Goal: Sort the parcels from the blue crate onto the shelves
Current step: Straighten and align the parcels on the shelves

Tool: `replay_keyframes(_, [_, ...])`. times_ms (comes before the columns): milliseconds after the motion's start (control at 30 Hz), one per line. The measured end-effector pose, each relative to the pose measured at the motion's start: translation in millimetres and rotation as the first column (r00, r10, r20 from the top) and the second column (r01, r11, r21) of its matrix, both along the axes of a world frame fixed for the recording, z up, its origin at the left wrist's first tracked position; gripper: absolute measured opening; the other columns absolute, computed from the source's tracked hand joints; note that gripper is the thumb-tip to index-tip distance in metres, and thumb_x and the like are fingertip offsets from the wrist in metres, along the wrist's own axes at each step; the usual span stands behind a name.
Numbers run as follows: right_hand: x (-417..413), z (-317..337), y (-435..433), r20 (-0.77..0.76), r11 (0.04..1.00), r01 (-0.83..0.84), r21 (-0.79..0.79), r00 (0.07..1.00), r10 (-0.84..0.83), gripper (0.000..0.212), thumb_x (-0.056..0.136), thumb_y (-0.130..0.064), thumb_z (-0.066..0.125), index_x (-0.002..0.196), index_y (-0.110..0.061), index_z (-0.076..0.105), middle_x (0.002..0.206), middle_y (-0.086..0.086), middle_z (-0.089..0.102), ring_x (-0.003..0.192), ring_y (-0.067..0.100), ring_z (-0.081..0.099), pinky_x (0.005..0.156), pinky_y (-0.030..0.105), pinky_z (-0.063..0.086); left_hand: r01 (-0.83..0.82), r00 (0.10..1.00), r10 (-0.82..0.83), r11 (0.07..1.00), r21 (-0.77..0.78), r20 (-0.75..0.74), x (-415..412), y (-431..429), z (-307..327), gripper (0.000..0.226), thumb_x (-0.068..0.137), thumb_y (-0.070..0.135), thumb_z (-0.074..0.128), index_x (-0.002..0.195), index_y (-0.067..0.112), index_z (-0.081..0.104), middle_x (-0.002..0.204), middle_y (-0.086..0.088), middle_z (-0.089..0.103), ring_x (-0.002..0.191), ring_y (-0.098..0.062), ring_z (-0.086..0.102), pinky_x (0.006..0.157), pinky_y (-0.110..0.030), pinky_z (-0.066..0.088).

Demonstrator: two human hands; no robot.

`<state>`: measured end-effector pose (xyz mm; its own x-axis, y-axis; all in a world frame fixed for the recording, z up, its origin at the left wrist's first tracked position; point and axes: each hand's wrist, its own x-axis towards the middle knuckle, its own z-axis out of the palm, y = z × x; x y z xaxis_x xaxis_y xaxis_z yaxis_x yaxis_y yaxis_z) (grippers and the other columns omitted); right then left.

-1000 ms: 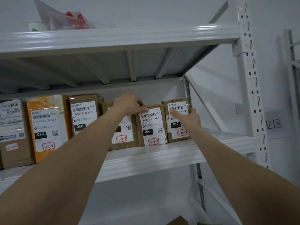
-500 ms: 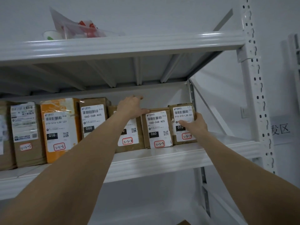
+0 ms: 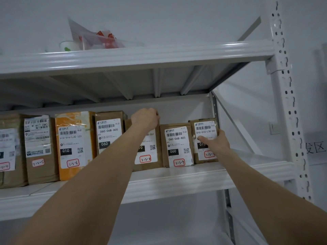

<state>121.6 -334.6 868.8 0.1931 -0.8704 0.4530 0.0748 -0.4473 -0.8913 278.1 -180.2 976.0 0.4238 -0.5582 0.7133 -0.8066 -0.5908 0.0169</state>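
Squaring up the row looks like the step in hand. Right hand [image 3: 216,141] grips the end parcel [image 3: 203,127]: thumb laid across its label, fingers wrapped round the right side. That parcel stands upright at the right end of the middle shelf [image 3: 177,181], against the 3-2-9 parcel [image 3: 177,145]. Left hand [image 3: 146,117] is curled over the top edge of the 3-2-8 parcel [image 3: 146,158], fingertips hidden behind it. Blue crate not in view.

Doing it well, as I judge it:
- Left hand acts as a stop for the row while the right presses the end parcel leftward, closing any gap.
- Push low on the box. It is tall and narrow and would likely tip if shoved near the top.
- Keep the label and red-boxed number facing out, flush with the neighbours.
- Let go with the right first, then the left.
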Motion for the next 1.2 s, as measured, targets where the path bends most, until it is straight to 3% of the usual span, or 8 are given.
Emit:
replay_keyframes(233, [2,1,-1,0.004,1.000,0.006,0.002,1.000,-0.006,0.062,0.076,-0.019,0.080,0.126,-0.011,0.043,0.119,0.011,0.061,0.106,0.028,0.060,0.088,0.044,0.052,-0.010,0.999,0.012,0.999,0.050,-0.036,3,0,-3,0.037,0.100,0.035,0.038,0.121,0.011,0.056,0.115,-0.012,0.061,0.105,-0.027,0.057,0.081,-0.036,0.048])
replay_keyframes(367, [2,5,-5,-0.012,1.000,0.007,-0.010,1.000,-0.007,0.048,0.077,-0.016,0.078,0.112,-0.016,0.045,0.115,0.010,0.063,0.098,0.025,0.062,0.074,0.036,0.052,-0.008,1.000,0.010,0.996,0.084,-0.023,8,0,-8,0.034,0.099,0.034,0.040,0.126,0.014,0.048,0.114,-0.010,0.061,0.103,-0.026,0.058,0.083,-0.038,0.047])
replay_keyframes(600, [-1,2,-11,-0.024,1.000,0.009,-0.013,1.000,-0.009,0.043,0.084,-0.022,0.072,0.120,-0.017,0.049,0.112,0.008,0.065,0.096,0.027,0.066,0.084,0.047,0.056,0.039,0.995,-0.034,0.998,0.053,-0.096,7,3,5,0.032,0.100,0.032,0.040,0.126,0.016,0.048,0.118,-0.011,0.059,0.105,-0.027,0.057,0.086,-0.040,0.048])
replay_keyframes(700, [1,2,-9,0.030,1.000,-0.013,0.010,0.999,0.013,0.039,0.082,-0.026,0.074,0.108,-0.021,0.046,0.112,0.008,0.066,0.094,0.026,0.066,0.083,0.045,0.056,0.044,0.996,-0.040,0.998,0.047,-0.078,8,4,6,0.031,0.101,0.032,0.037,0.126,0.017,0.048,0.119,-0.013,0.059,0.107,-0.029,0.056,0.081,-0.038,0.045])
replay_keyframes(800, [2,3,-12,0.003,1.000,0.027,0.008,1.000,-0.027,0.052,0.082,-0.039,0.072,0.121,-0.015,0.046,0.120,0.009,0.061,0.102,0.029,0.063,0.088,0.050,0.053,0.060,0.997,-0.058,0.997,0.050,-0.045,9,1,-2,0.037,0.100,0.039,0.033,0.129,0.019,0.046,0.125,-0.013,0.057,0.113,-0.030,0.053,0.087,-0.041,0.044])
replay_keyframes(933, [5,4,-14,0.028,1.000,0.005,0.024,1.000,-0.006,0.037,0.084,-0.041,0.070,0.103,-0.022,0.044,0.097,0.001,0.064,0.073,0.013,0.060,0.065,0.034,0.053,-0.003,0.998,-0.007,0.990,0.143,0.067,12,-5,-13,0.078,0.082,0.074,0.041,0.139,0.021,0.039,0.141,-0.008,0.045,0.131,-0.029,0.041,0.106,-0.050,0.030])
replay_keyframes(1033, [6,3,-14,0.049,0.999,-0.035,0.016,0.998,0.034,0.040,0.083,-0.036,0.072,0.104,-0.023,0.040,0.083,-0.008,0.058,0.068,0.007,0.057,0.052,0.025,0.044,0.019,0.998,-0.028,0.990,0.143,0.063,16,-5,-10,0.080,0.078,0.072,0.050,0.138,0.021,0.038,0.139,-0.007,0.047,0.128,-0.028,0.043,0.104,-0.048,0.033])
replay_keyframes(1200, [2,1,-12,0.073,0.998,-0.059,0.010,0.996,0.059,0.048,0.079,-0.039,0.075,0.109,-0.024,0.041,0.082,-0.012,0.059,0.069,0.004,0.059,0.048,0.021,0.042,0.074,0.997,-0.077,0.988,0.133,0.017,13,-2,-7,0.076,0.079,0.068,0.054,0.138,0.022,0.039,0.138,-0.004,0.048,0.126,-0.026,0.044,0.099,-0.046,0.037])
